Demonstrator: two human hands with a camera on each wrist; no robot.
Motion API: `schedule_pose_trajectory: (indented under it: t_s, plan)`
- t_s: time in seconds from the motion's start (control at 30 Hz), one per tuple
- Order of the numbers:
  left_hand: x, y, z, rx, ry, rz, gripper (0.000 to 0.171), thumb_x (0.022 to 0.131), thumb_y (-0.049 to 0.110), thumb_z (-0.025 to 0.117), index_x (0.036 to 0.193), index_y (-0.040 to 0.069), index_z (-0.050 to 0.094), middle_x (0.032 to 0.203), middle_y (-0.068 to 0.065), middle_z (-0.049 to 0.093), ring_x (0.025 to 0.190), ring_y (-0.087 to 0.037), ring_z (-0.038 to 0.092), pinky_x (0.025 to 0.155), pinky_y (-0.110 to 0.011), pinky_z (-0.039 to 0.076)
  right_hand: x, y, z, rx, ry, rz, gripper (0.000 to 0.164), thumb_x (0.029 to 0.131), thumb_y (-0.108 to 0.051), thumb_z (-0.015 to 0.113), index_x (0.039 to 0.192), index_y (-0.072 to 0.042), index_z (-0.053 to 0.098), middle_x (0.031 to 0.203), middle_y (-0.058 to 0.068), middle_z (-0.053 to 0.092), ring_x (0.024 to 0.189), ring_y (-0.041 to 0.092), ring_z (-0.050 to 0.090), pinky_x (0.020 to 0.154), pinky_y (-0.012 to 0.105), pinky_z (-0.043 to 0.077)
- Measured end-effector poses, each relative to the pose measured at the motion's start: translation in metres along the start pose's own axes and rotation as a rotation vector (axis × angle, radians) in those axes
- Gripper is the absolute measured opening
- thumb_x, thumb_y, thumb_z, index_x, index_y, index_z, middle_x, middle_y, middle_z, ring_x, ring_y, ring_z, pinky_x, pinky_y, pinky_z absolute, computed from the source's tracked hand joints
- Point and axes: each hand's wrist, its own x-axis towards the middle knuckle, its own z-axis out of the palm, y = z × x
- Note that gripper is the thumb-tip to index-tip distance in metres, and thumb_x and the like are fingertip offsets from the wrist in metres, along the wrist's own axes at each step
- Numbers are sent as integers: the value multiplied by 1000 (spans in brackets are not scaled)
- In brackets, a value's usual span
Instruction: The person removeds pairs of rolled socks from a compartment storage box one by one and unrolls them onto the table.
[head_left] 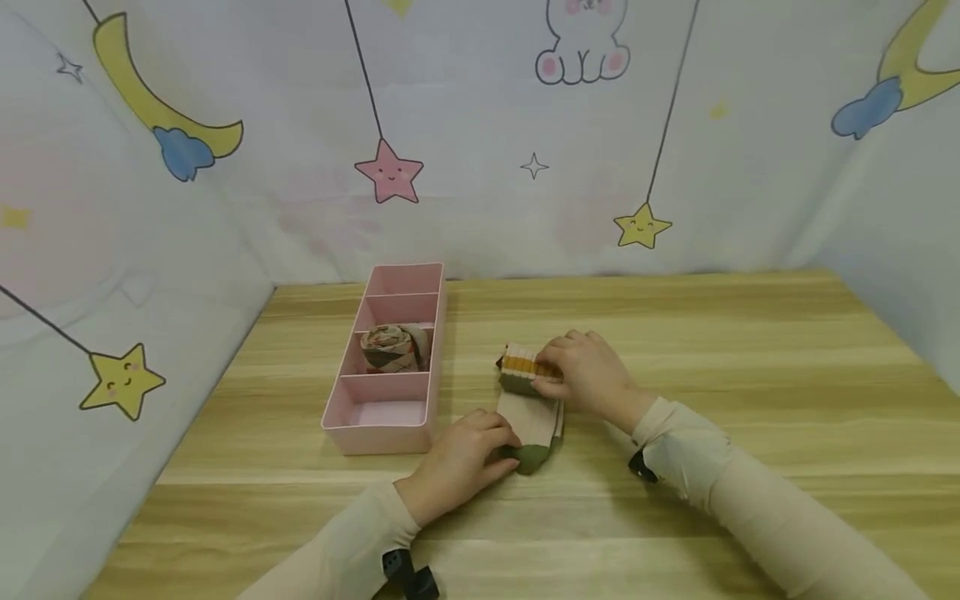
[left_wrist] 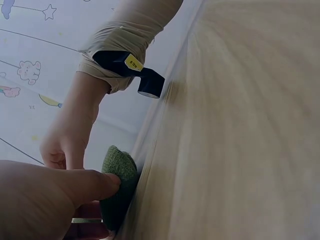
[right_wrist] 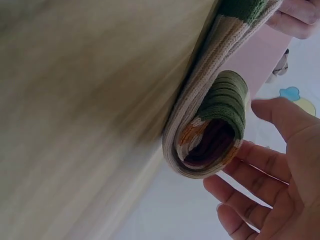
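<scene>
A pair of beige socks (head_left: 527, 417) with green toes lies on the table, its far end partly rolled up. The roll (right_wrist: 232, 100) shows green ribbing, an orange band and a dark core. My right hand (head_left: 592, 375) holds this roll from the right, fingers curled behind it and thumb at its near side. At the near end, my left hand (head_left: 465, 458) pinches the green toe (left_wrist: 120, 172), the thumb on one face and fingertips at the other. The flat stretch of sock runs between both hands.
Left of the socks stands a pink box (head_left: 382, 439) divided into compartments. A rolled patterned sock bundle (head_left: 390, 350) sits in one of its middle compartments. A white printed curtain (head_left: 480, 225) borders the wooden table (head_left: 750, 350) at the back and sides.
</scene>
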Motion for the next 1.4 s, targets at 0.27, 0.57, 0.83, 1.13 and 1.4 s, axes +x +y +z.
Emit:
schedule_pose_trajectory:
  t_s: [0.27, 0.57, 0.83, 1.13, 1.4]
  plan:
    - [-1, -4, 2, 8, 15, -1, 14, 81, 23, 77, 92, 16, 72, 94, 4, 67, 91, -12, 61, 82, -25, 50, 3, 0, 5, -129, -87, -15, 56, 79, -46, 74, 118, -8, 64, 116, 7, 66, 107, 26, 58, 89, 42, 45]
    - [-1, -2, 6, 9, -17, 17, 14, 83, 24, 75, 93, 16, 71, 94, 5, 66, 94, -12, 60, 86, -23, 49, -4, 4, 14, -88, 35, 0, 43, 77, -32, 79, 107, -4, 67, 102, 9, 62, 97, 27, 57, 86, 43, 47]
    - [-5, -2, 4, 25, -8, 14, 13, 82, 23, 76, 92, 16, 71, 94, 5, 66, 94, -12, 60, 87, -23, 49, 1, 6, 12, -57, 101, -20, 37, 78, -25, 79, 107, -6, 66, 97, 10, 64, 91, 28, 60, 80, 43, 49]
    - [-2, -3, 5, 35, -9, 25, 12, 82, 23, 75, 92, 17, 71, 93, 5, 66, 94, -11, 60, 87, -22, 48, 7, 16, 10, -21, 113, 20, 30, 80, -22, 78, 101, -8, 63, 98, 10, 69, 95, 30, 63, 84, 47, 49]
    - [-1, -4, 5, 39, -9, 28, 12, 83, 24, 75, 92, 17, 71, 94, 6, 66, 94, -10, 61, 88, -22, 48, 15, 25, 9, 1, 98, 48, 28, 81, -20, 75, 103, -5, 67, 98, 12, 68, 91, 31, 63, 81, 46, 51]
